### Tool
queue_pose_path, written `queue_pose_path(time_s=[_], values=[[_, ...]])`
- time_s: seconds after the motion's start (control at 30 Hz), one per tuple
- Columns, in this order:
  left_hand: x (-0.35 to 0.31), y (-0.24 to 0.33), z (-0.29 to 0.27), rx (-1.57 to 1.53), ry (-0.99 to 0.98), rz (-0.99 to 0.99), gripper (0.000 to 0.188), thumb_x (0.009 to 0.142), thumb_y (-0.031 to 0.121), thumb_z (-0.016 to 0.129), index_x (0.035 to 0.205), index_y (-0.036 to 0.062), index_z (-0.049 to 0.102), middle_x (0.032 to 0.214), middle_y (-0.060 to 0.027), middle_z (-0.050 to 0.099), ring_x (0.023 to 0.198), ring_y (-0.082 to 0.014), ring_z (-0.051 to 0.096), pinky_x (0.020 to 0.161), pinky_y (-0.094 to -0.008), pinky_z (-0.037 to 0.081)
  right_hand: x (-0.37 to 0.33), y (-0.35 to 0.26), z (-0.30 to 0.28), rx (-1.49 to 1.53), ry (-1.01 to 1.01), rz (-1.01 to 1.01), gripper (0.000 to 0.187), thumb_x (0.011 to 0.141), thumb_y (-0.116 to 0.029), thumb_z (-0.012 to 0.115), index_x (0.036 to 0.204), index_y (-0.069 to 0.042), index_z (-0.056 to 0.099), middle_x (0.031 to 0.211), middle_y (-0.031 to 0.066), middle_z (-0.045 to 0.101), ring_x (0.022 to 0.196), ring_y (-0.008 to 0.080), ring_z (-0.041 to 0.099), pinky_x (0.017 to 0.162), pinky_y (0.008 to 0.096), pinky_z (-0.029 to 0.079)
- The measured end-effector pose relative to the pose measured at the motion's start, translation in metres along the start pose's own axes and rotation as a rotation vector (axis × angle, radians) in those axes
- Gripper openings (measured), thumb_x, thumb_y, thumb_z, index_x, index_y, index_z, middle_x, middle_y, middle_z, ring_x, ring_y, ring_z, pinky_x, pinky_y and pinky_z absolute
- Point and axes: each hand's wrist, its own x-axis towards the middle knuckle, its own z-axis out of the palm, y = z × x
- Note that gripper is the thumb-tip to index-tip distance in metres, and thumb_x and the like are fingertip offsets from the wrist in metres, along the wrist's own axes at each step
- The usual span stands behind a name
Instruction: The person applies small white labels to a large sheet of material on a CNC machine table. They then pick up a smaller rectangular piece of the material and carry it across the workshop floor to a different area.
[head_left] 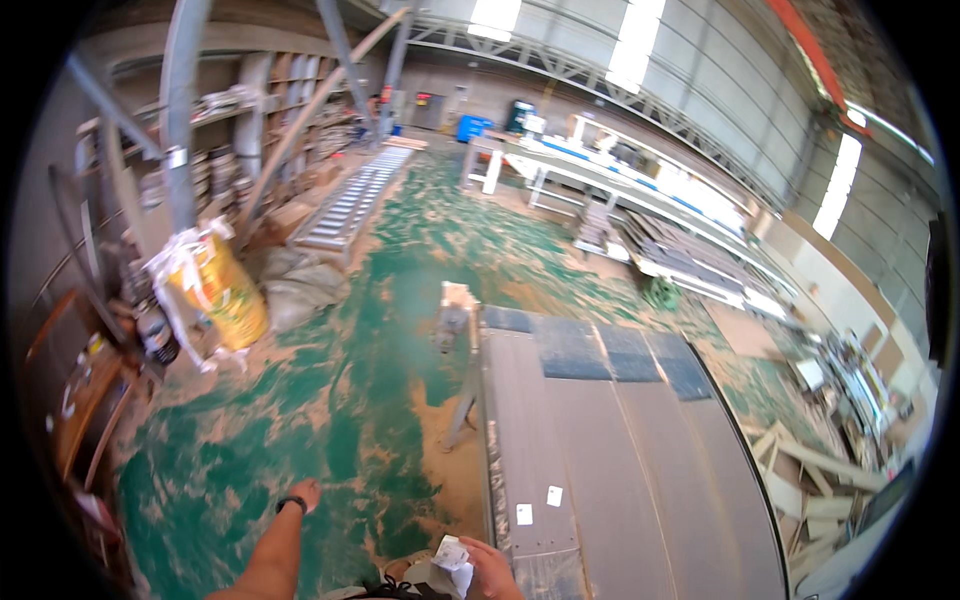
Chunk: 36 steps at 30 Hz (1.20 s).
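My right hand [488, 568], low in the middle beside the near left edge of a large brown board-topped table [620, 450], is closed on a bundle of white paper labels [452, 553]. Part of the bundle hangs loose below the fingers. Two small white labels, a left label [524, 514] and a right label [554, 496], lie on the table's brown surface just ahead of this hand. Away to the left, my left hand [307, 493] hangs over the green floor with a dark watch on its wrist. It touches nothing visible, and its fingers are too small and blurred to read.
A yellow sack [215, 290] and a grey sack [300, 285] stand at the left by a roller conveyor [350, 200]. Dust covers the green floor [370, 400]. Long worktables [620, 190] fill the back right. Scrap wood [820, 480] is piled right of the brown table.
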Motion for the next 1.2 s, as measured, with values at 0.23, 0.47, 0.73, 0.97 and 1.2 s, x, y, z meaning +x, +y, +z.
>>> queue_pose_path(time_s=[0.23, 0.47, 0.73, 0.97, 1.2], values=[[0.17, 0.279, -0.003, -0.117, -0.28, 0.382, 0.04, 0.085, 0.033, 0.058, 0.117, 0.0108, 0.06, 0.114, -0.0133, 0.063, 0.106, -0.0285, 0.058, 0.092, -0.0372, 0.046, 0.155, 0.06, -0.076, 0.594, 0.368, 0.224, 0.046, 0.087, -0.014, 0.056, 0.13, 0.001, 0.049, 0.112, 0.0095, 0.061, 0.1, 0.0152, 0.056, 0.089, 0.0296, 0.044], [0.315, 0.465, 0.043, -0.124, -0.382, 0.775, 0.027, 0.084, 0.027, 0.056, 0.104, 0.0105, 0.066, 0.101, -0.0139, 0.066, 0.091, -0.0296, 0.063, 0.081, -0.0375, 0.05, 0.211, 0.035, -0.156, 0.682, 0.745, 0.11, 0.046, 0.085, -0.01, 0.057, 0.128, 0.005, 0.05, 0.114, 0.0138, 0.061, 0.1, 0.0184, 0.057, 0.087, 0.0315, 0.046], [0.474, 0.66, 0.059, 0.487, -0.149, 0.766, 0.039, 0.084, 0.031, 0.054, 0.119, 0.014, 0.057, 0.129, -0.0114, 0.048, 0.119, -0.0313, 0.047, 0.096, -0.0465, 0.041, 0.186, 0.035, -0.144, 0.915, 1.521, -0.045, 0.044, 0.089, -0.012, 0.048, 0.13, 0.004, 0.045, 0.12, 0.0149, 0.057, 0.107, 0.026, 0.056, 0.09, 0.0388, 0.045], [0.512, 0.74, 0.057, 0.617, -0.313, 0.603, 0.066, 0.086, 0.05, 0.053, 0.138, 0.0127, 0.037, 0.144, -0.0087, 0.031, 0.135, -0.0283, 0.028, 0.108, -0.0549, 0.024, 0.224, 0.042, -0.074, 1.15, 1.84, -0.091, 0.037, 0.09, -0.018, 0.047, 0.122, -0.002, 0.053, 0.121, 0.0127, 0.056, 0.114, 0.0246, 0.051, 0.102, 0.0367, 0.036], [0.507, 0.755, 0.064, 0.552, -0.432, 0.703, 0.056, 0.089, 0.049, 0.048, 0.133, 0.0139, 0.046, 0.139, -0.0121, 0.036, 0.13, -0.0322, 0.034, 0.103, -0.0562, 0.031, 0.255, 0.006, -0.018, 1.166, 2.045, 0.078, 0.029, 0.093, -0.025, 0.046, 0.11, -0.006, 0.06, 0.099, 0.0107, 0.061, 0.098, 0.017, 0.057, 0.09, 0.0373, 0.046]])
